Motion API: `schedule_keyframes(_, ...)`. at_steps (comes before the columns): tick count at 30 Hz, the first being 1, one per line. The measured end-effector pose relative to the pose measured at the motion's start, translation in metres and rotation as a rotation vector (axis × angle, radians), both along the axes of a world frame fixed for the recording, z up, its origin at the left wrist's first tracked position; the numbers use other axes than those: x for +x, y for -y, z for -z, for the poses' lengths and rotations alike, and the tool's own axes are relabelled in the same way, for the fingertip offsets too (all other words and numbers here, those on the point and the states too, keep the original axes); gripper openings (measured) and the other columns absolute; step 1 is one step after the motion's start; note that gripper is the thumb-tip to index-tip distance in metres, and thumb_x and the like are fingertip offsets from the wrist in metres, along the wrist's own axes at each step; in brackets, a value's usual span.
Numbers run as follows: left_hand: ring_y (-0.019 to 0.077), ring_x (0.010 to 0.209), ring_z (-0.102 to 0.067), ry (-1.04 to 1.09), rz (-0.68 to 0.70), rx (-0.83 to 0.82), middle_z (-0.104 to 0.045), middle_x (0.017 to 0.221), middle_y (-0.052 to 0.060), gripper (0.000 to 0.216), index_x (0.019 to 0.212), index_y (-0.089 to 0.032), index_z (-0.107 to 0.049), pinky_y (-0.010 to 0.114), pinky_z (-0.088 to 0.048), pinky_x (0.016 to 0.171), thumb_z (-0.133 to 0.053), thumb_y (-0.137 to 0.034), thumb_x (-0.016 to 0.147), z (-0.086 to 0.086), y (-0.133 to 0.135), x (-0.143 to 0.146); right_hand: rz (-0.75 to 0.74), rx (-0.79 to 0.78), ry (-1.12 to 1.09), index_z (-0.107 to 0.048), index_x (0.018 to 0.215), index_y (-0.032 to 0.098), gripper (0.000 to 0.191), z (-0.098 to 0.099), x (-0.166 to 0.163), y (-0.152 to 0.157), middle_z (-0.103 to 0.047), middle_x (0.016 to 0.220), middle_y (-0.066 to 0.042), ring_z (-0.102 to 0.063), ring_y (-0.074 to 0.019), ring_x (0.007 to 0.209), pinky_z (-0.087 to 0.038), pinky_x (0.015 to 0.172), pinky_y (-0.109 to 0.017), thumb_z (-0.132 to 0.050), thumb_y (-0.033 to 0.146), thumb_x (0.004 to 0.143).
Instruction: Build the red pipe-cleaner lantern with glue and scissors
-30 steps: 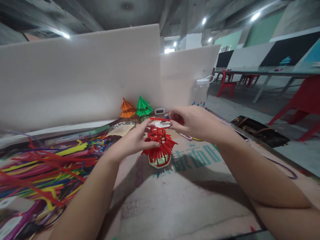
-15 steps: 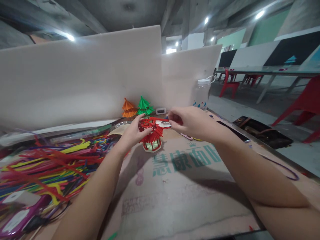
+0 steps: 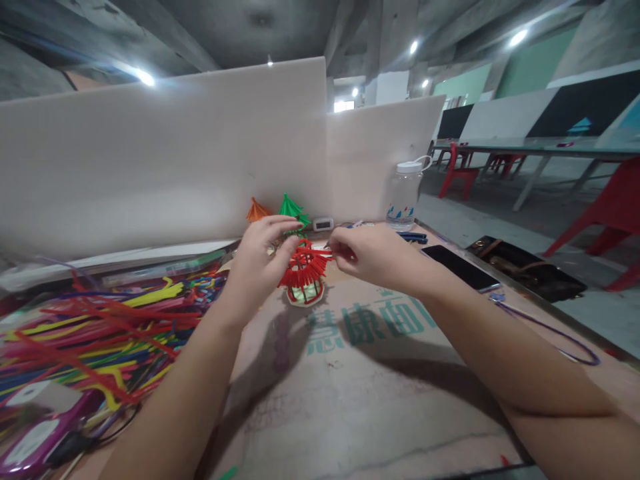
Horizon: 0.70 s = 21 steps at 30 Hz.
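Note:
A small pagoda model [image 3: 305,275] of red pipe cleaners stands upright on the cardboard, with a fringed roof, open framework on top and a pale base. My left hand [image 3: 265,250] is at its left side, thumb and fingers apart; whether the thumb touches it cannot be made out. From the right, my right hand [image 3: 363,252] pinches the end of a red pipe cleaner [image 3: 320,253] that reaches across to the model's top. Behind the model are a green pipe-cleaner tree shape [image 3: 288,208] and an orange one [image 3: 257,209], both partly hidden by my left hand.
Many coloured pipe cleaners [image 3: 115,320] lie heaped at left, near a purple device [image 3: 40,437]. A clear bottle [image 3: 403,197], a phone [image 3: 460,268], dark-handled pliers [image 3: 413,237] and a purple loop [image 3: 550,323] are at right. White boards [image 3: 200,147] rise behind.
My left hand has lifted and spread its fingers away from the model's upper part. My right hand has moved slightly down and left, with the red pipe cleaner still pinched.

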<state>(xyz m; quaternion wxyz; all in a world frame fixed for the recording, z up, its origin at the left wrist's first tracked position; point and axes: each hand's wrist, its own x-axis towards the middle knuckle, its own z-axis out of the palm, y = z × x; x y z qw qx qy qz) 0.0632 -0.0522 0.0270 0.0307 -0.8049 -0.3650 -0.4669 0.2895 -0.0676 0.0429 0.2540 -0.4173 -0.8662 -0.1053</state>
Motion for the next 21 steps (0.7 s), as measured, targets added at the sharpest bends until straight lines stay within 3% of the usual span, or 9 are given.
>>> schedule_keyframes(3, 0.0236, 0.109, -0.062, -0.159, 0.000, 0.099, -0.073, 0.112, 0.007, 0.019, 0.107, -0.021, -0.071, 0.042, -0.044, 0.099, -0.057, -0.029, 0.096, 0.002, 0.013, 0.019, 0.010, 0.029, 0.034, -0.063, 0.085, 0.018, 0.015, 0.001, -0.004, 0.002, -0.069, 0.075, -0.004, -0.053, -0.0145, 0.061, -0.024, 0.057, -0.027, -0.051, 0.025, 0.091)
schedule_keyframes(7, 0.0231, 0.101, -0.064, -0.177, -0.040, 0.193, -0.074, 0.102, 0.006, 0.016, 0.104, -0.021, -0.071, 0.040, -0.043, 0.091, -0.059, -0.028, 0.096, 0.009, 0.016, 0.027, 0.007, 0.065, 0.009, -0.063, 0.085, 0.018, 0.014, 0.002, -0.005, 0.003, -0.068, 0.073, -0.004, -0.054, -0.0148, 0.062, -0.025, 0.058, -0.027, -0.052, 0.024, 0.090)
schedule_keyframes(16, 0.0232, 0.098, -0.065, -0.149, -0.017, 0.186, -0.074, 0.098, 0.005, 0.013, 0.099, -0.021, -0.070, 0.041, -0.045, 0.092, -0.060, -0.028, 0.095, 0.010, 0.022, 0.030, -0.057, 0.096, -0.092, -0.063, 0.084, 0.017, 0.010, 0.000, -0.004, 0.003, -0.066, 0.072, -0.003, -0.052, -0.0144, 0.064, -0.028, 0.060, -0.026, -0.055, 0.022, 0.086)
schedule_keyframes(21, 0.0220, 0.095, -0.067, 0.016, 0.033, 0.094, -0.074, 0.096, 0.005, 0.013, 0.094, -0.021, -0.072, 0.038, -0.051, 0.089, -0.061, -0.025, 0.092, 0.010, 0.025, 0.035, -0.079, 0.180, -0.136, -0.062, 0.082, 0.017, 0.012, 0.001, -0.004, 0.003, -0.065, 0.071, -0.003, -0.051, -0.0145, 0.064, -0.030, 0.062, -0.027, -0.052, 0.020, 0.088)
